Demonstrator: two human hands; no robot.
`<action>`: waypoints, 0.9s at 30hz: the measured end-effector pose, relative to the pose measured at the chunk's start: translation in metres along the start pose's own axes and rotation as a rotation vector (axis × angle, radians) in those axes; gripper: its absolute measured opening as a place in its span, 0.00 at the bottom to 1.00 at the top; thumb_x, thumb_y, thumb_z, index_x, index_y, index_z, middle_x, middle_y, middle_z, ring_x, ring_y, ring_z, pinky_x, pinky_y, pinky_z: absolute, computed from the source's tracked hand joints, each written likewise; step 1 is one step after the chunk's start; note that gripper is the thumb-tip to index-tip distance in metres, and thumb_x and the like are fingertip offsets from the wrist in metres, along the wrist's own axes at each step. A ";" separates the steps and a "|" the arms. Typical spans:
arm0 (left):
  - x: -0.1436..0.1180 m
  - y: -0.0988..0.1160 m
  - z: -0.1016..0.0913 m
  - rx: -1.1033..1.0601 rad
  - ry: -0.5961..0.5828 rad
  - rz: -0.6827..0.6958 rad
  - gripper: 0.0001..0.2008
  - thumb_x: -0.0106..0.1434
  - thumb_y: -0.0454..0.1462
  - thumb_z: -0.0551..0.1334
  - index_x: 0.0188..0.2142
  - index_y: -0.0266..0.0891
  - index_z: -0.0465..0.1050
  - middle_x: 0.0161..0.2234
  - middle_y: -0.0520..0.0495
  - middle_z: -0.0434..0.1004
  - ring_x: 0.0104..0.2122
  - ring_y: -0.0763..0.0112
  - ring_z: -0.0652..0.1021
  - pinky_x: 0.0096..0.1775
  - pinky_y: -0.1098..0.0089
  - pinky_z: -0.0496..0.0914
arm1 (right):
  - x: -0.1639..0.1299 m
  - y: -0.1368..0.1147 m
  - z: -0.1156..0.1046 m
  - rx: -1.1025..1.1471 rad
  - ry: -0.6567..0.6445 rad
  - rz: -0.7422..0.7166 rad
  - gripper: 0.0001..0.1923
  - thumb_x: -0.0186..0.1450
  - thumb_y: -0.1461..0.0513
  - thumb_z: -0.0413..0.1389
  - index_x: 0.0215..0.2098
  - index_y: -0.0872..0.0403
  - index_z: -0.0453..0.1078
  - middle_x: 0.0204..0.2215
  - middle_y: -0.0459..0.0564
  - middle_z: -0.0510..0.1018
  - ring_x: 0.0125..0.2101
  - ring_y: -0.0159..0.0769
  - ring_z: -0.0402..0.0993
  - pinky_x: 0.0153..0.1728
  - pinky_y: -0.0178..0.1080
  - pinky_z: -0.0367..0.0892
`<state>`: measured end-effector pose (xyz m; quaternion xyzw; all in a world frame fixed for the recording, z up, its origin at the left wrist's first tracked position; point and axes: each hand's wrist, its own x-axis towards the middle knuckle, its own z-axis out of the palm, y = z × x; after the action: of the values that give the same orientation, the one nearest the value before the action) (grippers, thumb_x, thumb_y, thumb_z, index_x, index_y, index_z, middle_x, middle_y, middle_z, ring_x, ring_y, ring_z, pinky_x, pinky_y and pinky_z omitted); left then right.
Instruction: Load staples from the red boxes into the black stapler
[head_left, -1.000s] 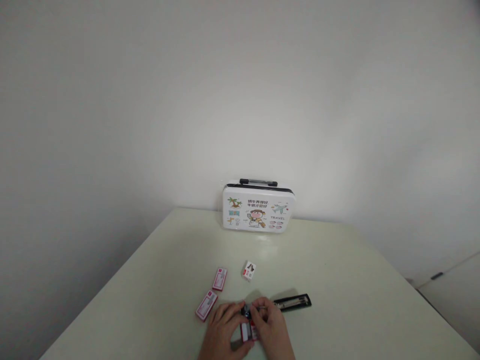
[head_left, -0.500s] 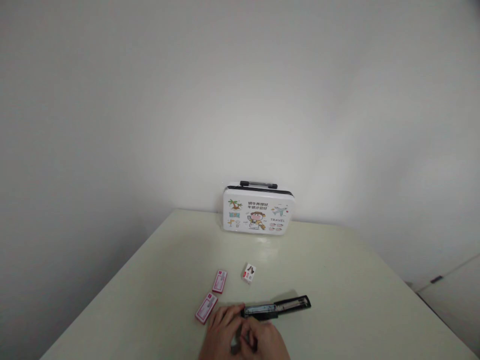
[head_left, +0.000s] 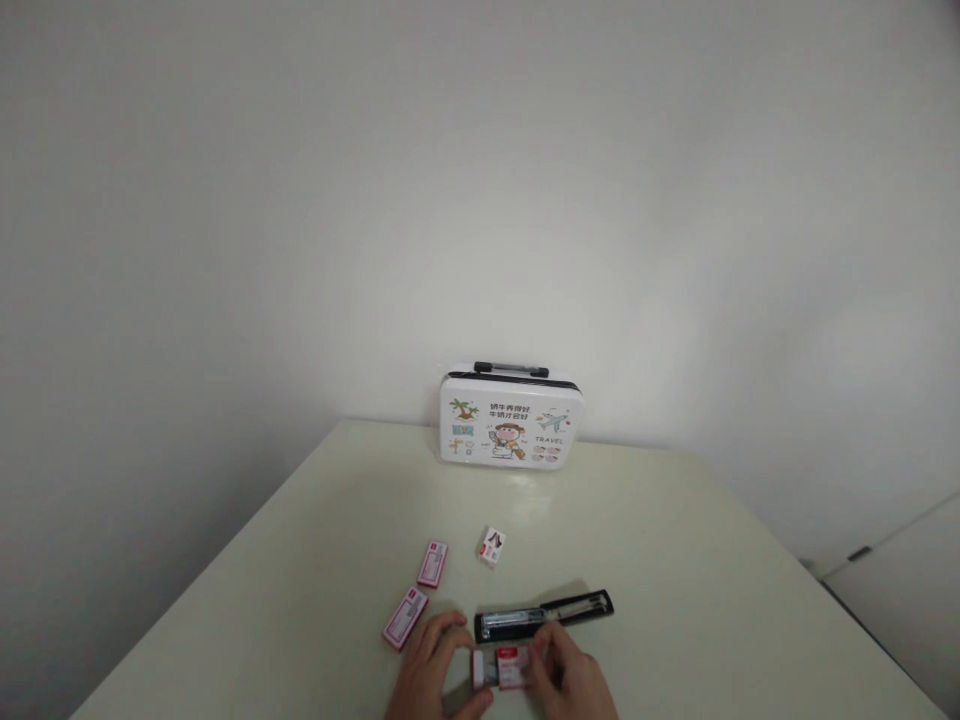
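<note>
Two hands meet low on the table (head_left: pixel 675 560): the left hand (head_left: pixel 431 670) and right hand (head_left: pixel 566 680) pinch a small red box (head_left: pixel 504 667) between fingertips, its long axis sideways, just nearer than the opened stapler (head_left: pixel 544 616).

Open table (head_left: pixel 675 560) right of the stapler (head_left: pixel 544 616); three small boxes (head_left: pixel 433 564) crowding the left approach.

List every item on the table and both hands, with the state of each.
Left hand: gripping the small box.
Right hand: gripping the same box.
Small box: held between both hands.
Stapler: opened flat, untouched.
Two pink boxes: lying flat.
White box: closed.
Suitcase tin: closed, upright.
</note>
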<state>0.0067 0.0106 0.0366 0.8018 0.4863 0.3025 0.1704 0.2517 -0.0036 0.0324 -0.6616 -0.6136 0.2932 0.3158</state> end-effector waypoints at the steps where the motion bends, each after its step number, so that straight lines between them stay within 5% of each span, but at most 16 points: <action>1: -0.002 0.000 0.000 0.006 0.025 -0.022 0.11 0.62 0.45 0.68 0.42 0.46 0.76 0.48 0.45 0.79 0.49 0.57 0.77 0.51 0.60 0.72 | -0.002 0.005 -0.007 0.022 0.060 0.039 0.14 0.66 0.49 0.51 0.32 0.48 0.68 0.16 0.41 0.69 0.18 0.36 0.66 0.23 0.35 0.53; 4: -0.003 0.005 0.005 0.054 0.027 -0.057 0.09 0.70 0.42 0.60 0.34 0.45 0.74 0.34 0.50 0.78 0.38 0.63 0.78 0.43 0.64 0.71 | -0.006 0.013 -0.011 0.023 0.126 0.104 0.18 0.65 0.45 0.50 0.27 0.48 0.66 0.16 0.44 0.71 0.19 0.38 0.67 0.24 0.36 0.54; 10: 0.007 0.023 0.031 0.148 0.026 -0.126 0.10 0.70 0.42 0.58 0.32 0.44 0.73 0.33 0.49 0.77 0.37 0.59 0.77 0.39 0.64 0.67 | -0.010 0.008 0.014 0.145 0.016 0.099 0.24 0.64 0.39 0.48 0.26 0.48 0.64 0.18 0.46 0.73 0.21 0.37 0.69 0.25 0.36 0.58; 14: 0.004 0.021 0.047 0.163 0.083 -0.120 0.11 0.71 0.44 0.57 0.36 0.45 0.75 0.35 0.47 0.77 0.39 0.58 0.77 0.40 0.63 0.66 | -0.009 0.020 -0.018 0.344 -0.001 0.263 0.30 0.58 0.32 0.51 0.28 0.49 0.63 0.14 0.42 0.68 0.16 0.32 0.62 0.20 0.34 0.54; 18: -0.003 0.015 0.058 0.180 0.127 -0.033 0.14 0.70 0.46 0.58 0.52 0.52 0.75 0.42 0.46 0.78 0.43 0.58 0.77 0.43 0.62 0.67 | -0.002 0.027 -0.064 0.543 0.057 0.415 0.40 0.51 0.30 0.58 0.44 0.52 0.66 0.14 0.36 0.64 0.12 0.26 0.51 0.14 0.32 0.44; 22: -0.003 0.014 0.058 0.199 0.095 -0.046 0.18 0.70 0.47 0.59 0.56 0.51 0.74 0.44 0.45 0.78 0.45 0.57 0.77 0.44 0.61 0.67 | 0.016 0.017 -0.086 0.695 -0.034 0.248 0.44 0.55 0.36 0.64 0.58 0.53 0.63 0.16 0.33 0.58 0.14 0.23 0.46 0.16 0.31 0.40; 27: 0.001 0.020 0.057 0.298 0.109 -0.043 0.30 0.65 0.54 0.63 0.64 0.53 0.67 0.49 0.42 0.77 0.47 0.53 0.75 0.46 0.58 0.66 | 0.042 0.008 -0.085 0.681 -0.122 0.100 0.32 0.59 0.40 0.65 0.49 0.54 0.71 0.18 0.35 0.57 0.17 0.23 0.44 0.19 0.31 0.39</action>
<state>0.0572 0.0032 0.0052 0.7900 0.5513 0.2666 0.0292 0.3258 0.0325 0.0793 -0.5287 -0.4651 0.5354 0.4663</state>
